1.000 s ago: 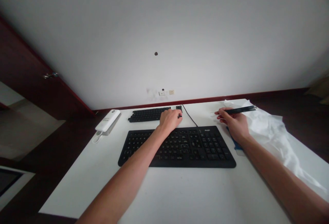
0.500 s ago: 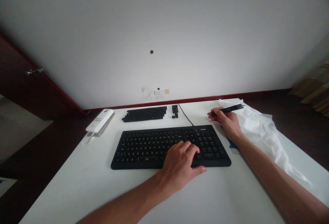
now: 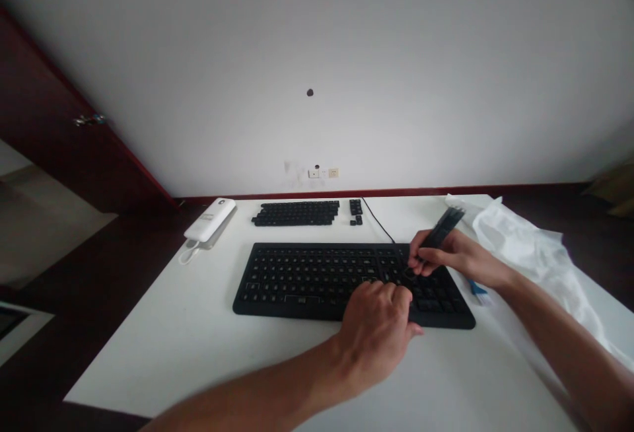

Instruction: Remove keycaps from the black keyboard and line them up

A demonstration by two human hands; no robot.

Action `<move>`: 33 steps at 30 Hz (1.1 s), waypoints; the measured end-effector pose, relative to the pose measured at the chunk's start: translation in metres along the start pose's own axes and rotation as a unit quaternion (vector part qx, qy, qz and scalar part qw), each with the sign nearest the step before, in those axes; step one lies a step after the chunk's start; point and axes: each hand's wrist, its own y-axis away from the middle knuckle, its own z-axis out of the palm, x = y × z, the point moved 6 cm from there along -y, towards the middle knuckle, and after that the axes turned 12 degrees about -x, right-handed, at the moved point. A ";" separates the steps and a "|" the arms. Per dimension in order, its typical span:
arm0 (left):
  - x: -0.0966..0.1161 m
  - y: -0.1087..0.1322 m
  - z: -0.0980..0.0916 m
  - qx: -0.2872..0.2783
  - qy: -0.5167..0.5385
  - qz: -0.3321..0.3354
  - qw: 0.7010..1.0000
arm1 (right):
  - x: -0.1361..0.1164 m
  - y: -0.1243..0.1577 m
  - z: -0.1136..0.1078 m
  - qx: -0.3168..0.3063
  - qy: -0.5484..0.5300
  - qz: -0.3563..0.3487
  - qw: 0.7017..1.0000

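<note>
A black keyboard (image 3: pixel 307 280) lies on the white table, most of its left and middle part without keycaps; keycaps remain at the right. My left hand (image 3: pixel 379 326) rests on its lower edge right of the middle, fingers curled over the keyboard's frame and thumb at the front edge. My right hand (image 3: pixel 440 253) is over the number pad, closed on a dark slim tool (image 3: pixel 446 226) whose back end points up and right. The tool's tip, near the keys, is too small to make out. Behind the keyboard lie removed black keycaps (image 3: pixel 297 213) in rows.
A white power bank (image 3: pixel 211 219) with a short cable lies at the table's back left. A smaller keycap group (image 3: pixel 355 207) sits beside the keyboard's cable (image 3: pixel 379 220). At the right are a crumpled white plastic bag (image 3: pixel 525 240) and a blue brush (image 3: pixel 478 290).
My right hand has come from beside the bag down onto the number pad with the tool. My left hand still rests on the keyboard. The view has shifted slightly.
</note>
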 end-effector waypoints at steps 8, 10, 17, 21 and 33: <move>0.000 0.000 0.001 -0.006 -0.002 0.002 1.000 | -0.001 -0.003 0.028 -0.086 -0.004 0.065 0.994; 0.003 0.001 0.002 -0.008 -0.020 0.004 1.000 | -0.003 -0.003 0.030 -0.090 -0.006 0.069 0.993; 0.022 0.013 0.001 -0.006 -0.129 0.027 0.991 | -0.015 0.000 0.039 -0.112 0.023 0.071 0.991; 0.023 0.017 -0.004 -0.015 -0.133 0.040 0.990 | -0.026 0.006 0.042 -0.121 0.101 0.049 0.986; 0.021 0.015 -0.009 -0.021 -0.105 0.051 0.993 | -0.035 0.013 0.043 -0.144 0.172 0.040 0.974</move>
